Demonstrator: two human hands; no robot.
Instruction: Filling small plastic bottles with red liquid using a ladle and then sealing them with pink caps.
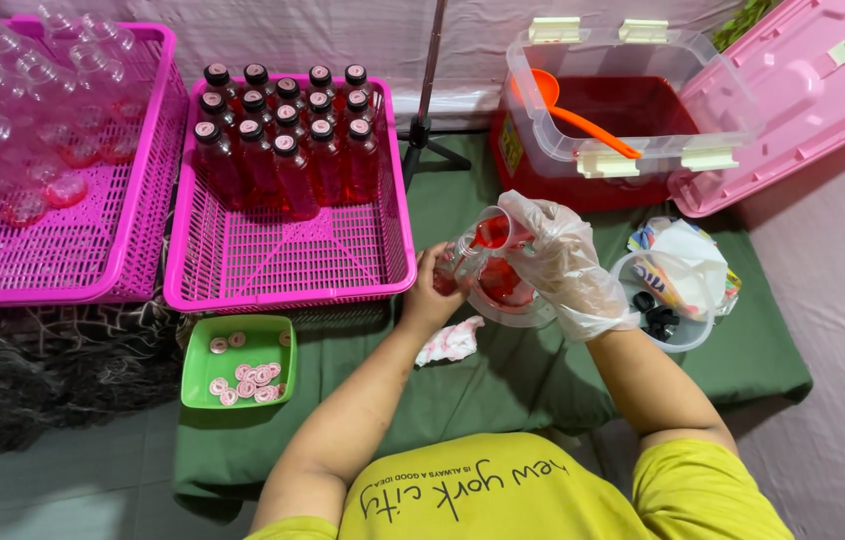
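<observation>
A clear tub [633, 100] of red liquid stands open at the back of the green mat [503, 370], with a pink basket [288, 250] of filled, capped bottles beside it. In front, over the mat, the gloved right hand [568, 265] grips a small cup [491, 232] and tips red liquid into a clear plastic bottle [458, 265], which the bare left hand [428, 295] clasps around its body. The bottle looks light, thin-walled and squeezable, likely slippery when wet; holding it mid-body, gently, seems best.
</observation>
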